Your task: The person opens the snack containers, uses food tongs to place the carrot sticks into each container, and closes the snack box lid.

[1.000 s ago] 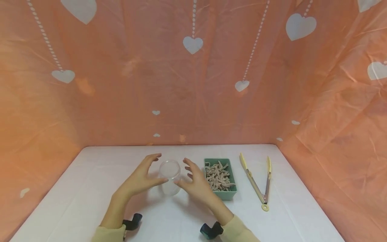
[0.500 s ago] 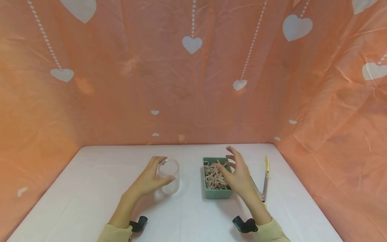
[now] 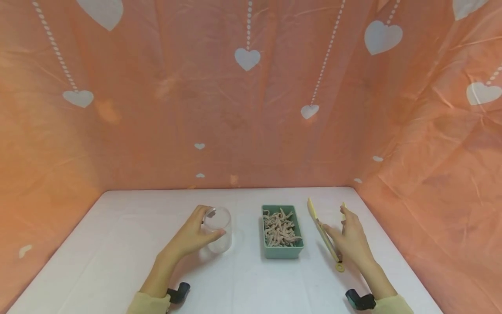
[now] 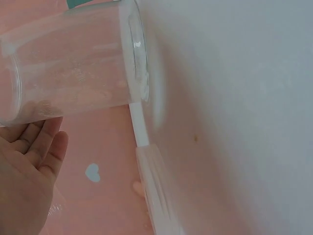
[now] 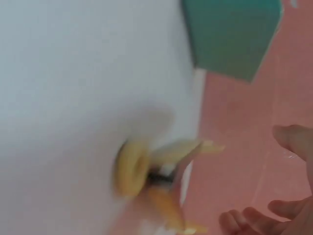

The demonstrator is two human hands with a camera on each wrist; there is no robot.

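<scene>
On the left half of the table my left hand [image 3: 192,235] holds a clear cylindrical jar [image 3: 219,247], which stands upright. Its thumb lies across the front and its fingers go round the back near the rim. In the left wrist view, the fingers lie along the side of the see-through jar [image 4: 73,63]. My right hand [image 3: 354,237] is over the tongs [image 3: 324,235], thumb and fingers spread apart. These tongs lie spread on the table, with pale yellow tips and a yellow ring; the hand hides much of their right arm. The right wrist view shows the tongs [image 5: 166,161] blurred, beyond the spread fingers.
Between the hands stands a green rectangular box [image 3: 283,253] full of greyish-brown twisted strips [image 3: 280,229]. A clear flat piece [image 4: 156,186] lies near the jar in the left wrist view. Orange cloth [image 3: 219,109] with white hearts walls the white table [image 3: 251,283].
My left hand has closed in round the jar. My right hand has left the jar's side, passed rightward over the green box and come over the tongs.
</scene>
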